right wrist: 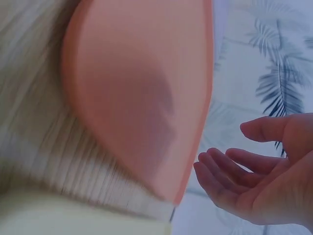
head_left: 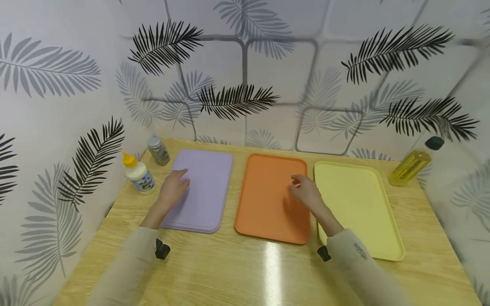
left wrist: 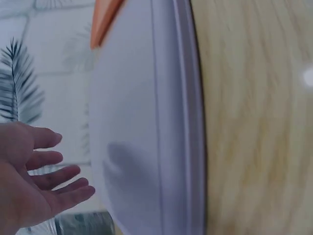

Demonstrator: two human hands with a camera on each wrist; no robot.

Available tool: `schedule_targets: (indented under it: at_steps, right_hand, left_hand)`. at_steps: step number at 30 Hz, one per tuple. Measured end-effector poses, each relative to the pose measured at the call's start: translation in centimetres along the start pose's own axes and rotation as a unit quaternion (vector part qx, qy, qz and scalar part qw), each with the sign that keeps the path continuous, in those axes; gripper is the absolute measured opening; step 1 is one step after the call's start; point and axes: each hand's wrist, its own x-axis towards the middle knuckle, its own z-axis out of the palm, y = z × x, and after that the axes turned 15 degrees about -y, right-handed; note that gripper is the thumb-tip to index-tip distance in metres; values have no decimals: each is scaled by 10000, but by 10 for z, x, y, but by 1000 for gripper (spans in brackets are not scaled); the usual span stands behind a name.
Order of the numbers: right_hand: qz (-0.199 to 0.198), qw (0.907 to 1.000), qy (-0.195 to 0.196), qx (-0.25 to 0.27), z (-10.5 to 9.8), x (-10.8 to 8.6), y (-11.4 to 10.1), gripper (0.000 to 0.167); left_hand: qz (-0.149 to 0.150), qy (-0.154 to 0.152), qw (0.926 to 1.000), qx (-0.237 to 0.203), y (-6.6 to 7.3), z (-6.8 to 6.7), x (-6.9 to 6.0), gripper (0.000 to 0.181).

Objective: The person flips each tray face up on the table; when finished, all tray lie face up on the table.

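My left hand [head_left: 173, 189] hovers over the left edge of the purple tray [head_left: 204, 187], fingers relaxed and holding nothing. In the left wrist view the same hand [left wrist: 41, 174] shows spread fingers, its shadow falling on the purple tray [left wrist: 129, 107]. Above the right part of the orange tray [head_left: 268, 199] is my right hand [head_left: 308, 194], loosely bent and with nothing in it. The right wrist view shows that hand [right wrist: 259, 174] with thumb apart from the fingers, beside the orange tray [right wrist: 132, 88].
A yellow tray [head_left: 360, 208] lies at the right, with an oil bottle [head_left: 411, 167] that has a dark green cap behind it. At the back left stand a white bottle with a yellow tip [head_left: 140, 175] and a grey-lidded jar [head_left: 158, 151]. A patterned wall surrounds the wooden table [head_left: 214, 272].
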Motion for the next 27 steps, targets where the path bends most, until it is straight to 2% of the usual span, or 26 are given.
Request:
schedule_targets:
  at_steps: [3, 7, 11, 14, 18, 24, 27]
  right_hand:
    - [-237, 9996, -128, 109, 17, 8, -16, 46]
    - [-332, 9987, -351, 175, 38, 19, -40, 49]
    - [-371, 9978, -487, 244, 56, 29, -61, 49]
    - [-547, 9970, -510, 204, 69, 38, -72, 49]
    - [-731, 9956, -580, 12, 84, 47, -86, 51]
    - [-652, 9942, -825, 226, 102, 55, -102, 52]
    - [-775, 9941, -756, -73, 111, 60, -105, 48]
  left_hand:
    - [34, -63, 9998, 193, -21, -3, 0, 46]
    - [184, -181, 9991, 333, -36, -4, -2, 49]
    - [300, -153, 9973, 647, -38, -5, -4, 47]
    - [323, -120, 9961, 809, -40, -5, -3, 47]
    - [278, -198, 9958, 854, -45, -3, 1, 48]
    - [97, -327, 9957, 859, -54, -1, 2, 50]
    - [44, -387, 9963, 769, -57, -1, 2, 51]
